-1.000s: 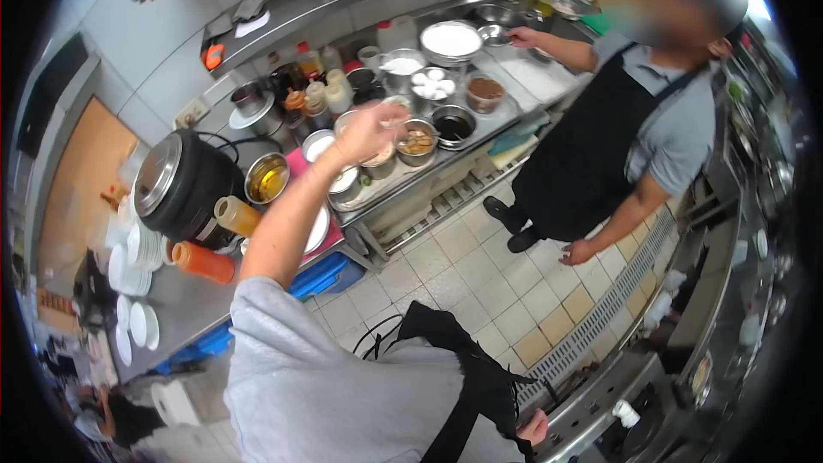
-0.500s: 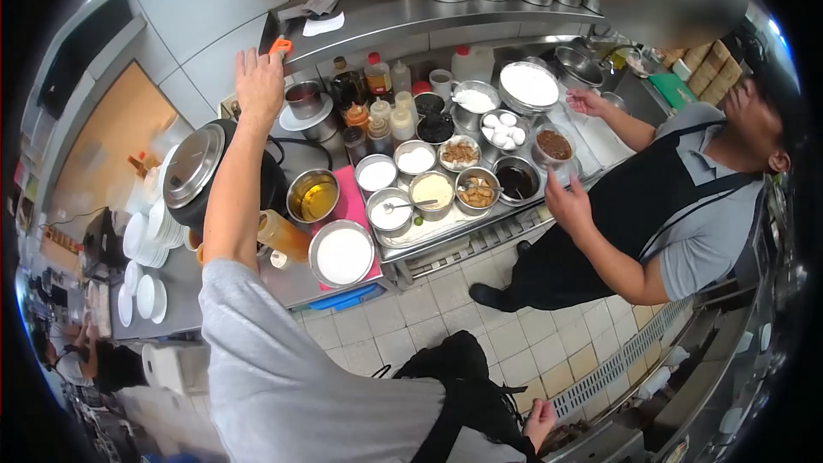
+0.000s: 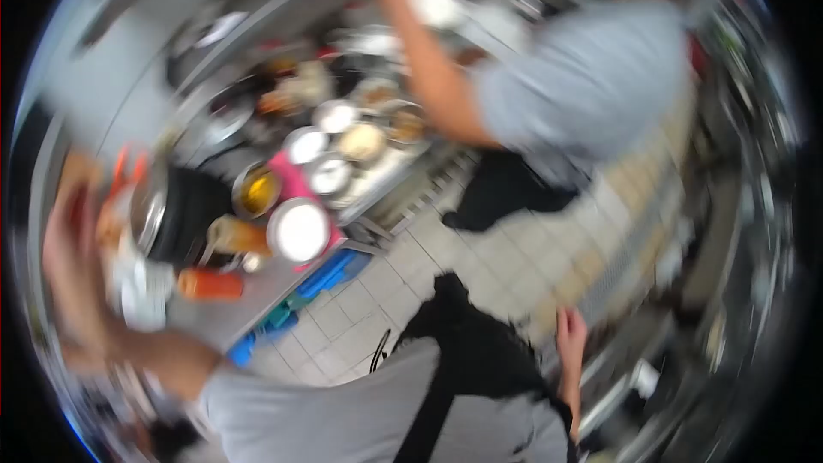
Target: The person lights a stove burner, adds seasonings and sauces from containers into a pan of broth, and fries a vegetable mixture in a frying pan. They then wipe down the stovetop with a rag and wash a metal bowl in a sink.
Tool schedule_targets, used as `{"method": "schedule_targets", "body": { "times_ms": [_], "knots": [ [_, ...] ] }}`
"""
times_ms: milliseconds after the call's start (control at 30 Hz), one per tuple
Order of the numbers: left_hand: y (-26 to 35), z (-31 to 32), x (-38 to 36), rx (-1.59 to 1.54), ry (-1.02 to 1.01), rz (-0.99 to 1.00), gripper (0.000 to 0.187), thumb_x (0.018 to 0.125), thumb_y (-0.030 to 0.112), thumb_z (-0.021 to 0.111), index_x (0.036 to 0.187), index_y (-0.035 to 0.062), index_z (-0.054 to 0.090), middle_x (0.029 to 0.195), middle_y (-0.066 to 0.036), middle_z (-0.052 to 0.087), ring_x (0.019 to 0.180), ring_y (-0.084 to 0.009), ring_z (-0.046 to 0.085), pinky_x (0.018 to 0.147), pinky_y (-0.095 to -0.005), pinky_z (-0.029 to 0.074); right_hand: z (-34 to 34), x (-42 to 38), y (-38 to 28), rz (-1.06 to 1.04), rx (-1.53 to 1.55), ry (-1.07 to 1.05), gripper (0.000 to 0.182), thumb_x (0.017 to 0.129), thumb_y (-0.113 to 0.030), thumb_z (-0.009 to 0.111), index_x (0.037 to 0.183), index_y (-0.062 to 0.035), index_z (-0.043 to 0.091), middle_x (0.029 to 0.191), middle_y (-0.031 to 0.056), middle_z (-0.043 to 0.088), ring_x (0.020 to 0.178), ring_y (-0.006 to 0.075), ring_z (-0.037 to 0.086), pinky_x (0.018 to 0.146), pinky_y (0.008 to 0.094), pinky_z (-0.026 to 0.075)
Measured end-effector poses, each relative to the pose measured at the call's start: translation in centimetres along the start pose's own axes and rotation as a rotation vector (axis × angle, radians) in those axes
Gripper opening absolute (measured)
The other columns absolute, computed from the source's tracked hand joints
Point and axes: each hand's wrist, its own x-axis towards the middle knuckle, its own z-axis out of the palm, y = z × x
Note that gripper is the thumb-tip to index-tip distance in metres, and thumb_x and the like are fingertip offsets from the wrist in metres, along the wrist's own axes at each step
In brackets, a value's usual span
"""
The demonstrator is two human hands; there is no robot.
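My left hand (image 3: 73, 223) is raised at the far left, over the counter's end beside the dark pot (image 3: 189, 214) with a metal lid. Motion smears its fingers, so what they hold, if anything, does not show. Orange prong-like shapes (image 3: 130, 170) appear just right of it, too blurred to name. My right hand (image 3: 571, 330) hangs low at my right side, away from the counter, fingers slightly apart and holding nothing visible. Near the pot are an orange-red squeeze bottle (image 3: 210, 284), an amber bottle (image 3: 240, 236), a bowl of yellow liquid (image 3: 257, 193) and a bowl of white contents (image 3: 299, 231).
A co-worker in a grey shirt (image 3: 591, 77) leans across the counter on the right, one arm (image 3: 429, 60) stretched toward the back. Several ingredient bowls (image 3: 361, 142) stand between us. Blue containers (image 3: 330, 274) sit under the counter edge. Tiled floor (image 3: 343, 326) lies below.
My left hand has moved from the shelf edge, where it was at an orange object, to the left and down. The view has swung. The co-worker has turned and reached toward the back.
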Motion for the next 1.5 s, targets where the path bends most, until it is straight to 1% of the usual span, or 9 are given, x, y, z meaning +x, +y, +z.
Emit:
{"method": "schedule_targets", "body": {
  "times_ms": [267, 400, 567, 800, 967, 1233, 1367, 1400, 1500],
  "knots": [
    [15.5, 1.8, -14.8, -0.46, -0.744, 0.918, 0.026, 0.101, 0.027, 0.057, 0.103, 0.0047, 0.071, 0.11, -0.016, 0.071, 0.083, -0.0256, 0.063, 0.072, -0.0391, 0.049, -5.7, -11.4, 1.9, 0.123, 0.227, -0.026, 0.026, 0.097, -0.025, 0.065, 0.109, -0.0018, 0.066, 0.079, 0.0089, 0.068, 0.072, 0.0171, 0.065, 0.067, 0.0341, 0.052],
    [28.4, 9.5, -27.7, -0.842, -1.033, 0.647, 0.036, 0.097, 0.006, 0.062, 0.126, -0.0137, 0.058, 0.112, -0.022, 0.069, 0.099, -0.0219, 0.069, 0.086, -0.0292, 0.056, -9.7, -17.8, 4.5, 0.137, 0.464, 0.003, 0.045, 0.097, -0.032, 0.068, 0.131, -0.0047, 0.056, 0.092, 0.007, 0.068, 0.076, 0.014, 0.065, 0.066, 0.0301, 0.053],
    [39.4, 16.1, -46.5, -1.57, -1.699, 0.1, 0.027, 0.098, 0.01, 0.063, 0.123, -0.0004, 0.059, 0.117, -0.013, 0.065, 0.099, -0.0198, 0.069, 0.083, -0.0296, 0.061, -12.6, -22.9, 5.6, -0.032, 0.832, 0.195, 0.079, 0.094, -0.025, 0.072, 0.156, -0.0075, 0.026, 0.139, 0.0131, 0.047, 0.102, 0.0171, 0.062, 0.076, 0.0307, 0.058],
    [45.2, 16.5, -59.9, -1.147, -2.418, 0.463, 0.028, 0.098, 0.006, 0.063, 0.125, -0.0003, 0.061, 0.115, -0.009, 0.066, 0.099, -0.017, 0.068, 0.089, -0.0314, 0.058, -16.4, -24.4, 5.8, -0.205, 0.811, 0.765, 0.075, 0.096, -0.014, 0.066, 0.156, -0.004, 0.023, 0.138, 0.0122, 0.052, 0.114, 0.0175, 0.059, 0.098, 0.0347, 0.049],
    [51.8, 24.0, -62.8, -0.723, -2.374, 1.238, 0.018, 0.099, 0.012, 0.063, 0.103, -0.004, 0.071, 0.097, -0.007, 0.072, 0.087, -0.0113, 0.066, 0.08, -0.0267, 0.054, -17.4, -25.1, 7.4, 0.199, 0.571, 0.974, 0.066, 0.098, -0.013, 0.062, 0.153, -0.0036, 0.027, 0.105, 0.0065, 0.062, 0.09, 0.0119, 0.063, 0.079, 0.0285, 0.053],
    [62.3, 42.8, -72.1, -0.701, -2.305, 0.929, 0.025, 0.098, 0.019, 0.061, 0.109, -0.0033, 0.064, 0.095, -0.011, 0.07, 0.085, -0.0173, 0.069, 0.073, -0.03, 0.057, -14.2, -20.1, 9.8, 0.904, 0.769, 1.22, 0.071, 0.101, -0.026, 0.058, 0.156, -0.0062, 0.018, 0.081, 0.0008, 0.053, 0.049, 0.0066, 0.048, 0.045, 0.0241, 0.042],
    [63.9, 48.1, -79.7, -0.687, -2.074, 1.436, 0.046, 0.089, 0.026, 0.071, 0.12, -0.0069, 0.061, 0.1, -0.017, 0.071, 0.09, -0.0249, 0.071, 0.08, -0.036, 0.057, -12.6, -17.5, 12.4, 1.033, 0.433, 1.115, 0.07, 0.099, -0.023, 0.06, 0.155, -0.0045, 0.023, 0.106, 0.0141, 0.061, 0.093, 0.0239, 0.064, 0.087, 0.0365, 0.053],
    [64.1, 49.4, -81.7, -0.61, -2.143, 1.465, 0.065, 0.083, 0.031, 0.077, 0.129, -0.0105, 0.056, 0.108, -0.021, 0.071, 0.097, -0.0289, 0.07, 0.085, -0.038, 0.055, -14.7, -16.2, 11.8, 1.118, 0.508, 1.092, 0.069, 0.098, -0.021, 0.06, 0.154, -0.0038, 0.025, 0.126, 0.0225, 0.057, 0.12, 0.0336, 0.056, 0.107, 0.042, 0.042],
    [64.1, 48.7, -85.9, -0.518, -2.221, 1.341, 0.082, 0.076, 0.035, 0.083, 0.135, -0.0113, 0.049, 0.111, -0.022, 0.07, 0.103, -0.0282, 0.069, 0.086, -0.0366, 0.055, -13.7, -15.9, 16.8, 1.045, 0.087, 1.131, 0.068, 0.097, -0.02, 0.06, 0.154, -0.0031, 0.025, 0.133, 0.0259, 0.054, 0.124, 0.0379, 0.055, 0.106, 0.0431, 0.043]
  ]
}}
